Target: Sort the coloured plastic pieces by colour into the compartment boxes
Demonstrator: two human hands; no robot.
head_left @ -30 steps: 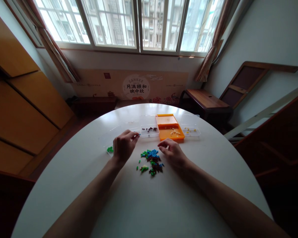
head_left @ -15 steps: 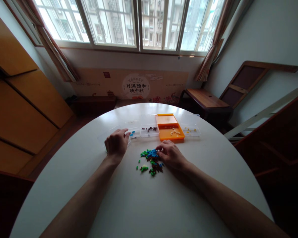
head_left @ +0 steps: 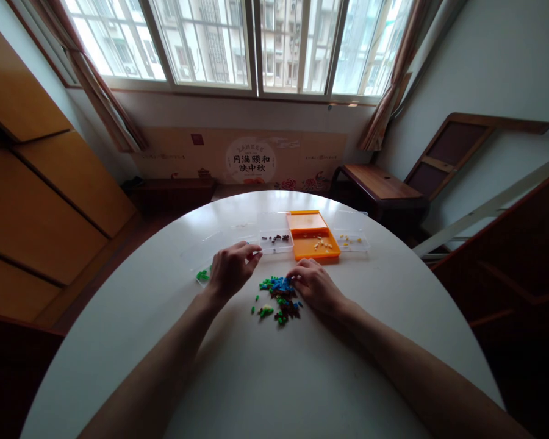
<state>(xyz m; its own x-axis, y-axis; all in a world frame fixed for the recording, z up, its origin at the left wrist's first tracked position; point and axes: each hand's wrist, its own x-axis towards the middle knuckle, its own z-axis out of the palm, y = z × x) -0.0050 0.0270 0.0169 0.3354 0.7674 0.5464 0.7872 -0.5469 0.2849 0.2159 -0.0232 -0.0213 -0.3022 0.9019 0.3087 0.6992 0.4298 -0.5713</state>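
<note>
The pile of small pieces [head_left: 281, 285] lies near the middle of the round white bench [head_left: 274, 378]. Blue pieces gather toward its far side, with green and dark brown ones mixed through it. A few loose green pieces [head_left: 252, 310] sit just beside it, toward the left edge of the bench.

The left hand [head_left: 233, 268] is over the bench beyond the pile, fingers curled, thumb and forefinger close together; whether anything is between them I cannot tell. Its fingertips are just beside the clear box of dark brown pieces [head_left: 275, 249]. Green pieces [head_left: 202, 276] lie in a clear box on the left-edge side of this hand, which partly hides them.

The right hand [head_left: 318, 283] reaches the blue pieces on the pile's right side, its fingers bent and drawn nearly together; I cannot tell if it grips one.

Toward the far edge, an orange box [head_left: 313, 251] stands with its lid open, cream pieces [head_left: 324, 245] inside. Beside it, toward the right edge, is a clear box with yellow pieces [head_left: 344, 238].
</note>
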